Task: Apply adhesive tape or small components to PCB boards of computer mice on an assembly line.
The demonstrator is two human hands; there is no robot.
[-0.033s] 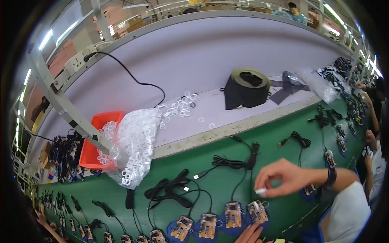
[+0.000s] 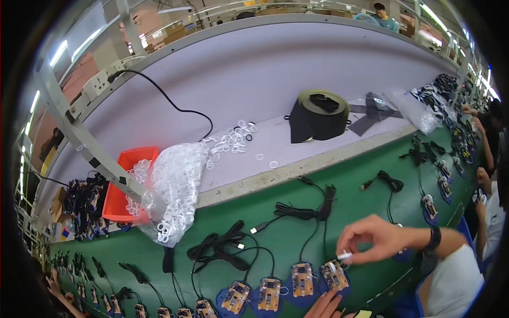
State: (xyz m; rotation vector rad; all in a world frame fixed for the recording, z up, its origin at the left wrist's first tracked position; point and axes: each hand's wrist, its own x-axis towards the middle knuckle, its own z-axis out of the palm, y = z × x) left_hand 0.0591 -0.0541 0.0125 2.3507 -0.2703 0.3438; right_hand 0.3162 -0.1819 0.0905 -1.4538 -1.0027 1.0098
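Observation:
My right hand pinches a small white part between thumb and fingertips, just above a mouse base with a tan circuit board. A white piece shows on that board, and a thin pale loop sticks out beside it. Cut off by the lower edge, my left hand lies with its fingers stretched out, their tips touching the near edge of the same base. To its left sits another mouse base on blue, its black cable running up the green bench.
More mouse bases line the green bench leftward. A bag of white rings leans by a red bin. Loose rings and a black roll occupy the shelf. Co-workers' arms are at the right.
My right hand has come down slightly, bringing the white part closer to the board. My left fingers stay at the base's edge. The whole view has shifted a little.

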